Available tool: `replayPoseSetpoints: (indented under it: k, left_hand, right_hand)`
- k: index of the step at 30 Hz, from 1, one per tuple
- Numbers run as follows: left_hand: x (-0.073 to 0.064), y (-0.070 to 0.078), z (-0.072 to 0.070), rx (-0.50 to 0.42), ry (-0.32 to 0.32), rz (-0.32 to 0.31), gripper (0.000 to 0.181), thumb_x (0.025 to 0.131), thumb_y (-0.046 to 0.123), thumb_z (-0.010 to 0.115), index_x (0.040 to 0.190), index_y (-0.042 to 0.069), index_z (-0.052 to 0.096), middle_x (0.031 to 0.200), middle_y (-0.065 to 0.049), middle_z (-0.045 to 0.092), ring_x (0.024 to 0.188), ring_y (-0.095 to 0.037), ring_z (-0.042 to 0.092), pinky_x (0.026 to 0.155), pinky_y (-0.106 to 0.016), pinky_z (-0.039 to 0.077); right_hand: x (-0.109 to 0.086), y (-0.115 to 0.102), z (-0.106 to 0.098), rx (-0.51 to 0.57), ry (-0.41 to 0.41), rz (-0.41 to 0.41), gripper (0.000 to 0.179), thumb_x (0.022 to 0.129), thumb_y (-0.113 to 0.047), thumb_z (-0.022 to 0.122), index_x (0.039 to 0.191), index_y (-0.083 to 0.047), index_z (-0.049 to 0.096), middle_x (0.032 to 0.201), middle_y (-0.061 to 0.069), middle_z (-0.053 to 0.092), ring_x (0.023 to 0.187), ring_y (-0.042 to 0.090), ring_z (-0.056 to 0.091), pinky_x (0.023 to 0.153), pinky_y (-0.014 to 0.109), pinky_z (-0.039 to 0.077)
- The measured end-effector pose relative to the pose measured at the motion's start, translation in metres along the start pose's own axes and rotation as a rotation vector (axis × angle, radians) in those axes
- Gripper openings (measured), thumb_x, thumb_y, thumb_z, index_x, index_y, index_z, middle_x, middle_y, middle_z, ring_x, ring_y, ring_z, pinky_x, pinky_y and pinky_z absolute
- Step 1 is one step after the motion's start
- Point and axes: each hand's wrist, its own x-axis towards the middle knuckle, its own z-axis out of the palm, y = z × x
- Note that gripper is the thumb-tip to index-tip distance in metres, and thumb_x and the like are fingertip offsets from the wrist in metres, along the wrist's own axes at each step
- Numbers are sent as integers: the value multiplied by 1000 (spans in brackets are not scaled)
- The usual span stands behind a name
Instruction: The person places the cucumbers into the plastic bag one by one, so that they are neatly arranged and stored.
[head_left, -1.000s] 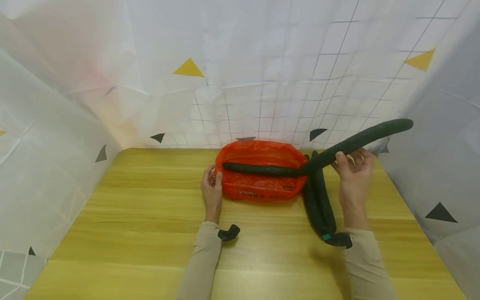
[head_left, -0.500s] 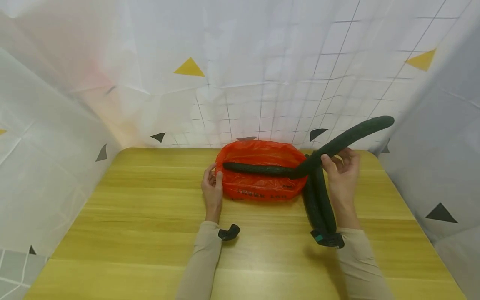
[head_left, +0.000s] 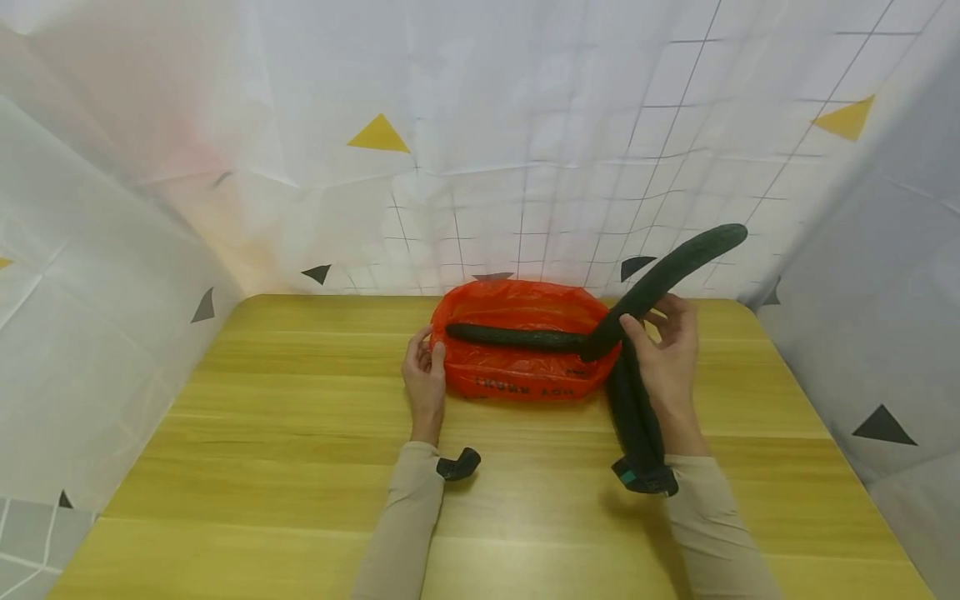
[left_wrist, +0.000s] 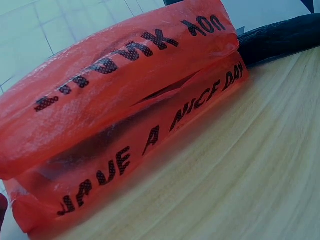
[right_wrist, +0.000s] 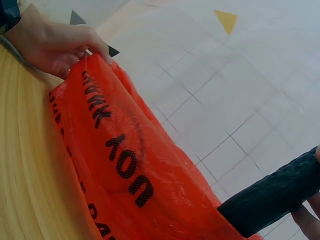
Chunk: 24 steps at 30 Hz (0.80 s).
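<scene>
A red plastic bag (head_left: 525, 385) with black lettering lies with its mouth spread wide on the table. One cucumber (head_left: 517, 337) rests inside it. My left hand (head_left: 424, 373) pinches the bag's left rim between thumb and fingers. With thumb and fingers my right hand (head_left: 667, 350) grips a second, long cucumber (head_left: 667, 273), tilted so its lower end sits inside the bag's right side and its upper end points up and right. In the right wrist view this cucumber (right_wrist: 272, 195) passes behind the bag's edge. More cucumbers (head_left: 633, 417) lie beside the bag, partly hidden by my right hand and wrist.
The wooden table (head_left: 285, 433) ends at a white sheet wall (head_left: 480, 183) just behind the bag, with further sheets at both sides. Dark wrist cameras (head_left: 459, 465) stick out from both wrists.
My right hand has moved left with its cucumber, which now tilts more steeply and has its lower end farther into the bag. My left hand stays on the rim.
</scene>
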Motion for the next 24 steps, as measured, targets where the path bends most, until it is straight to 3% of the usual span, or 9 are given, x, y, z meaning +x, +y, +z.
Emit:
replayPoseSetpoints:
  k: [8, 16, 24]
  left_hand:
    - [0, 0, 0, 0, 2, 0, 35, 92, 4, 57, 125, -6, 54, 88, -15, 52, 75, -9, 51, 69, -15, 44]
    - [0, -2, 0, 24, 9, 10, 34, 91, 4, 57, 124, -6, 55, 86, -12, 51, 75, -10, 50, 69, -15, 44]
    - [0, -2, 0, 25, 20, 19, 33, 92, 3, 57, 124, -5, 56, 86, -7, 52, 74, -9, 50, 66, -14, 44]
  right_hand:
    - [-4, -9, 9, -89, -75, -1, 48, 78, 9, 68, 121, -4, 53, 110, 0, 59, 95, 18, 57, 81, 17, 52]
    - [-9, -17, 17, -345, -157, 4, 47, 81, -1, 70, 125, -1, 52, 111, -9, 57, 101, 13, 58, 88, 23, 51]
    - [-13, -21, 24, -443, -220, -24, 46, 82, -2, 70, 125, -1, 52, 114, 7, 59, 102, 14, 58, 91, 35, 51]
